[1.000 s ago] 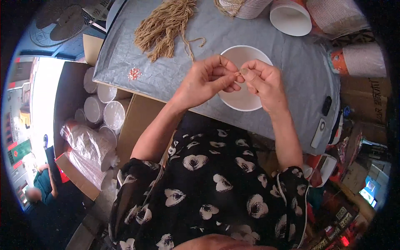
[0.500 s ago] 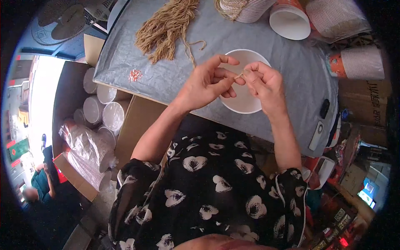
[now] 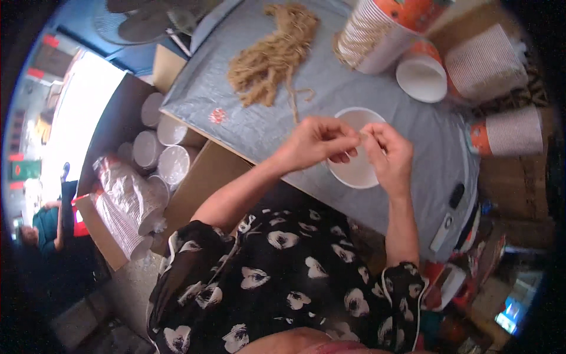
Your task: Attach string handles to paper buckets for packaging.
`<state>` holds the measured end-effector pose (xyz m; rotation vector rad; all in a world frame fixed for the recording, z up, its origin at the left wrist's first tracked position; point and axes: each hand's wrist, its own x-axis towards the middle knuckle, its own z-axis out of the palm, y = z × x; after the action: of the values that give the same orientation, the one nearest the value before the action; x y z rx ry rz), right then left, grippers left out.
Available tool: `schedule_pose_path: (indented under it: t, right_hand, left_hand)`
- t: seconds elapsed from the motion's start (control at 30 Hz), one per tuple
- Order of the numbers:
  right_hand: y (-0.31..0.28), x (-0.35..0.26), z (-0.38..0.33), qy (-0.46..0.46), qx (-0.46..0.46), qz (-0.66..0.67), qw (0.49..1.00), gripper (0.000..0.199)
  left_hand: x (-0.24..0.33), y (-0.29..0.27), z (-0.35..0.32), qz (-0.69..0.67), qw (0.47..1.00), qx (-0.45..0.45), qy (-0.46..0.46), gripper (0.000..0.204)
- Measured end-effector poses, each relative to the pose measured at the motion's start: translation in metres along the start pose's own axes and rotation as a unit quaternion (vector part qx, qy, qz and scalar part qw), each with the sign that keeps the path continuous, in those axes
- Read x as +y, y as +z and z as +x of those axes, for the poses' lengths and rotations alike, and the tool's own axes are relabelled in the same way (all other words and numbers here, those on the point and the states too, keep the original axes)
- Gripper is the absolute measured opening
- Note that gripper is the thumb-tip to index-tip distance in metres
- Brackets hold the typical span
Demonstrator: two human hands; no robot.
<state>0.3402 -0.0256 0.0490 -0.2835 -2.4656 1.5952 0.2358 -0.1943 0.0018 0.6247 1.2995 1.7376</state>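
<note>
One table (image 3: pixel 342 88), covered in a wrinkled grey sheet, spreads across the scene. Left of it sits an open cardboard box (image 3: pixel 209 186) holding white tubs (image 3: pixel 146 150), some bundled in clear plastic. At the table's far right are a large ribbed stack of cups (image 3: pixel 383 35) with tan strands against it, a plastic-wrapped stack (image 3: pixel 486 65), and another stack (image 3: pixel 513 133) with an orange patterned end. A hank of tan yarn (image 3: pixel 274 59) lies at the far side, left of those stacks, one strand trailing toward the near side. The white bowl (image 3: pixel 351 174) is near the table's near edge, directly below both hands. Above it, the left hand (image 3: pixel 318 141) and the right hand (image 3: pixel 392 153) meet, each with thumb and forefinger drawn together; blur hides whether anything is pinched between them, so I cannot tell. Near the right edge lie a slim white device (image 3: pixel 442 235) and a smaller dark object (image 3: pixel 456 195). Tiny red-and-white bits (image 3: pixel 217 115) sit in a little heap near the left corner.
</note>
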Motion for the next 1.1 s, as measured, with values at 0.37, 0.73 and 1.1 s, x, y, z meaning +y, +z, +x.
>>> schedule_pose_path:
  t: [0.37,0.73,1.1]
  right_hand:
    - [-0.038,0.022,-0.025,-0.09,-0.033,-0.051,0.994,0.011]
    - [-0.116,0.057,-0.052,-0.092,0.234,0.003,0.968,0.015]
    - [-0.148,0.013,-0.013,-0.142,0.105,0.144,0.974,0.021]
  left_hand:
    - [0.013,0.02,-0.004,0.398,0.899,0.011,0.182,0.015]
    - [0.001,0.046,0.004,0.321,0.921,-0.151,0.162,0.006]
    - [-0.02,0.089,0.012,-0.024,0.998,-0.055,0.012,0.018]
